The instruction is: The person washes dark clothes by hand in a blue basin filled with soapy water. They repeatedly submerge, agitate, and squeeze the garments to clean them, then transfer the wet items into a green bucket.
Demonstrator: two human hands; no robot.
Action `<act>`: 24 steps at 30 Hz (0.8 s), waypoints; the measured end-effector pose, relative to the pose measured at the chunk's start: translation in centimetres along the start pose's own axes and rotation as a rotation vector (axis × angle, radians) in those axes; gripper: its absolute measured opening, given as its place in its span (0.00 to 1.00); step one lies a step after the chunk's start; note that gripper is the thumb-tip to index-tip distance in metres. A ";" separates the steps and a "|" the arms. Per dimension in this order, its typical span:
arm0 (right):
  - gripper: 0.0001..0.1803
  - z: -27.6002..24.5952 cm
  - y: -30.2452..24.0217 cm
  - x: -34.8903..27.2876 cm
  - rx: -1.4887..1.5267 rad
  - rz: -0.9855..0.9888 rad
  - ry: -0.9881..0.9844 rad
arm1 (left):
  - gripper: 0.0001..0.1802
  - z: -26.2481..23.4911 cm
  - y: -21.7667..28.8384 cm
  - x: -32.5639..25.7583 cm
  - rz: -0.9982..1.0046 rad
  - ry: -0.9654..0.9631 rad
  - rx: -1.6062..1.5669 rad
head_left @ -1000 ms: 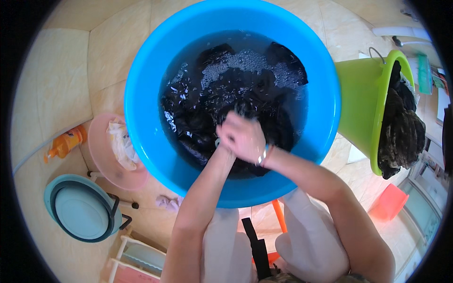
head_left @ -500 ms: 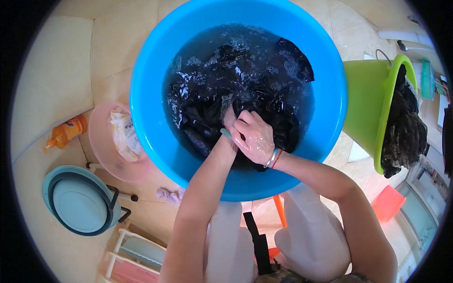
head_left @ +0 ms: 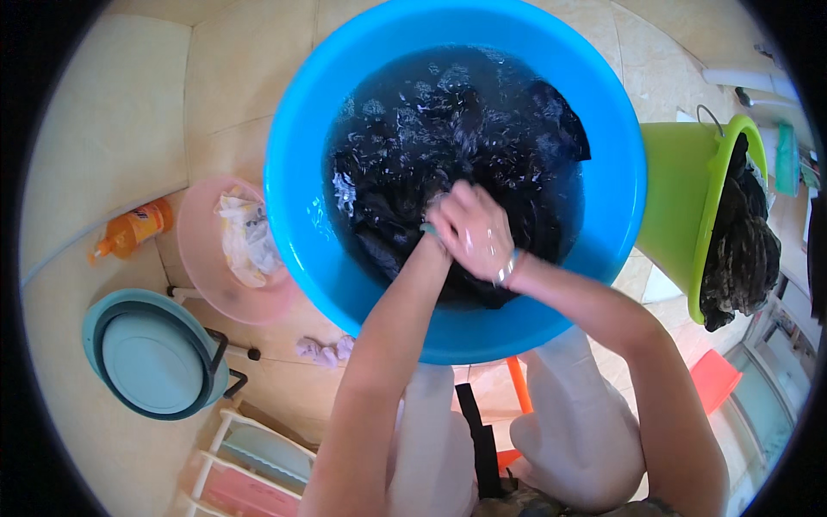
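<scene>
A large blue basin (head_left: 287,220) holds dark, foamy water with black cloth (head_left: 388,185) soaking in it. My left hand (head_left: 435,207) reaches down into the wet cloth near the middle, a green band at its wrist. Its fingers are hidden by the water, the cloth and my other hand. Crossing over that wrist, my right hand (head_left: 475,234) is closed, with its fingers curled down at the black cloth and blurred by motion. It is wet and wears bracelets. A flap of the cloth lies up against the basin's far right wall.
A tilted green bucket (head_left: 680,194) with dark clothes (head_left: 739,246) stands at the right. To the left are a pink basin (head_left: 196,250) with whitish cloth, an orange bottle (head_left: 133,231) and a folded blue-grey basin (head_left: 151,370). A small rack (head_left: 250,465) stands at the lower left.
My right hand has shifted slightly forward over the left wrist, and its fingers are now smeared by motion. The whole view has moved a little, placing the basin farther right.
</scene>
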State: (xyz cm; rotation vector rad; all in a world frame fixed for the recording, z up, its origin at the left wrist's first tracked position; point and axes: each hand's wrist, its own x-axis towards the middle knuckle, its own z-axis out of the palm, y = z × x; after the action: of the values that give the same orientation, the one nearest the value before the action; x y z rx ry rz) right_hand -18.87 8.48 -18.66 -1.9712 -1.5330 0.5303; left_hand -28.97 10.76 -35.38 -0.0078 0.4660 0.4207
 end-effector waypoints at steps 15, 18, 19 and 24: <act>0.10 2.7 4.0 3.5 -0.197 0.016 0.053 | 0.26 5.7 0.8 1.7 0.029 0.411 0.323; 0.08 -1.0 0.1 -1.8 0.034 -0.001 -0.025 | 0.27 3.7 0.4 1.4 -0.012 0.212 0.248; 0.08 -1.1 0.0 -2.8 0.083 0.001 -0.038 | 0.27 3.5 0.2 1.3 -0.029 0.189 0.226; 0.11 6.7 9.2 2.6 -0.123 -0.032 -0.081 | 0.28 2.4 -0.9 2.7 -0.036 0.536 0.602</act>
State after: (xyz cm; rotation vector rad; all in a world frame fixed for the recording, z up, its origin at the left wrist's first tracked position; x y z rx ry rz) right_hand -15.63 10.79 -29.69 -2.0356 -1.6808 0.5188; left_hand -25.33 11.23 -34.47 0.4626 1.1065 0.2250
